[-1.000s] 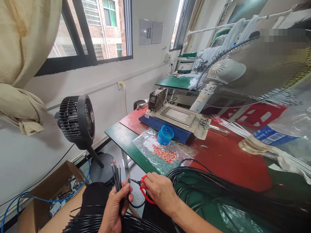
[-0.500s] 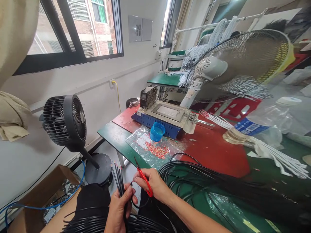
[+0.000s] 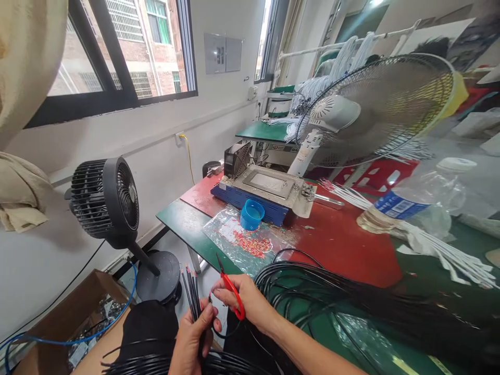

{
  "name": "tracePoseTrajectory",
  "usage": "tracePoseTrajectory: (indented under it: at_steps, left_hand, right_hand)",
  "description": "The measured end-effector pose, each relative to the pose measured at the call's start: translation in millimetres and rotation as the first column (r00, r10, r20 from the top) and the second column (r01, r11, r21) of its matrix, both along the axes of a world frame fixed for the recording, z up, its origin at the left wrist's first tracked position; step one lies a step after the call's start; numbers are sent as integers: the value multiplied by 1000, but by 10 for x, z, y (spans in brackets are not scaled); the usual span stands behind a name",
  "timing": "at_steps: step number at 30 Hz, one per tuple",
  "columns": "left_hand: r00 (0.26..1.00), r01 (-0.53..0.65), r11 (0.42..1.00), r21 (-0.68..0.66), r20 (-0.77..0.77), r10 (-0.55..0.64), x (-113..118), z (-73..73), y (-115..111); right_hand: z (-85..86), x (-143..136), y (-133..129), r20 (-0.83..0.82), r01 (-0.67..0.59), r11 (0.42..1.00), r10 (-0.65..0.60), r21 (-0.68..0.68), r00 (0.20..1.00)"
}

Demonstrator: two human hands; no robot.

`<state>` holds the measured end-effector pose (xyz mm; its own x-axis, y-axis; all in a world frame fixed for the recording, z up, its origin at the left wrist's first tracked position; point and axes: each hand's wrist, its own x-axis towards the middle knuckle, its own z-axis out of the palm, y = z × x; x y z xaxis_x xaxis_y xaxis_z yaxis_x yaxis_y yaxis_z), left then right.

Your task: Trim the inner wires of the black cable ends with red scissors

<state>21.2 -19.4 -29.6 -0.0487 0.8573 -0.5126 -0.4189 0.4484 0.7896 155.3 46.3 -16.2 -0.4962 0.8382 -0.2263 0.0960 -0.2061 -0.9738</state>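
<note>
My left hand (image 3: 195,330) is closed around a bundle of black cables (image 3: 190,289), whose reddish stripped ends point up. One cable end (image 3: 210,298) sticks out between the left thumb and finger, with a thin reddish wire at its tip. Close beside it, my right hand (image 3: 238,297) grips red-handled scissors (image 3: 235,294), their dark pointed blades aimed up and left. The right thumb and fingertip are pinched at the wire tip; whether they touch it is hard to see. Further lengths of black cable (image 3: 144,362) lie across my lap.
A thick coil of black cable (image 3: 312,281) lies on the green and red table. Behind are a plastic sheet with red scraps (image 3: 252,244), a blue cup (image 3: 252,214), a blue-sided machine (image 3: 250,200) and a bottle (image 3: 402,203). A black fan (image 3: 105,203) stands left, above a cardboard box (image 3: 89,291).
The right fingertips and scissors have shifted slightly left. A reddish wire now shows at the cable end between the hands. The camera view has moved a little.
</note>
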Motion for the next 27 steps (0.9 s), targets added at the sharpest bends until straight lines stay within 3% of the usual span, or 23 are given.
tracePoseTrajectory:
  at_steps: [9, 16, 22, 27]
  left_hand:
    - [1000, 1, 1000, 0, -7, -1, 14, -10, 3]
    - [1000, -11, 1000, 1, 18, 11, 26, -18, 3]
    - [993, 36, 999, -19, 110, -34, 8, 18, -9]
    - [993, -7, 1000, -20, 119, 9, -40, 78, 1]
  right_hand:
    - [-14, -6, 5, -21, 1, 1000, -1, -4, 1000]
    - [29, 4, -41, 76, -19, 965, -1, 262, 997]
    - [24, 8, -63, 176, -68, 803, -47, 592, 983]
    - [-57, -1, -49, 248, -159, 542, -94, 825, 964]
